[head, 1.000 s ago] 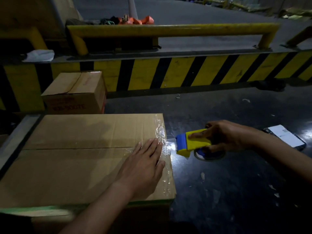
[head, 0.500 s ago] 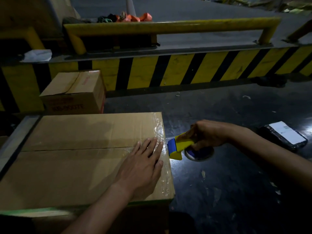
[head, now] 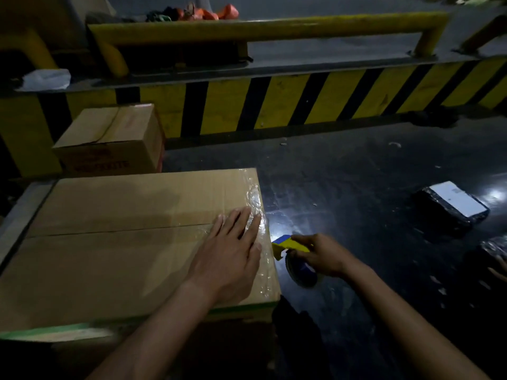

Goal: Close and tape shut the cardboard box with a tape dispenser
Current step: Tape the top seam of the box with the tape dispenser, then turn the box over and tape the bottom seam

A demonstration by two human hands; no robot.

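Dark floor (head: 356, 187): left hand (head: 230, 250) flat, released, on cardboard box (head: 109, 242); right hand (head: 321, 256) grasps tape dispenser (head: 288, 244) just beside its right edge.

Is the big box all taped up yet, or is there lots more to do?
Partly. The large brown cardboard box has its flaps folded shut, and shiny clear tape already runs along its right edge. In hand: the left hand presses flat on the lid while the right hand holds the yellow-and-blue tape dispenser at the box's right side. Left: most of the middle seam looks bare.
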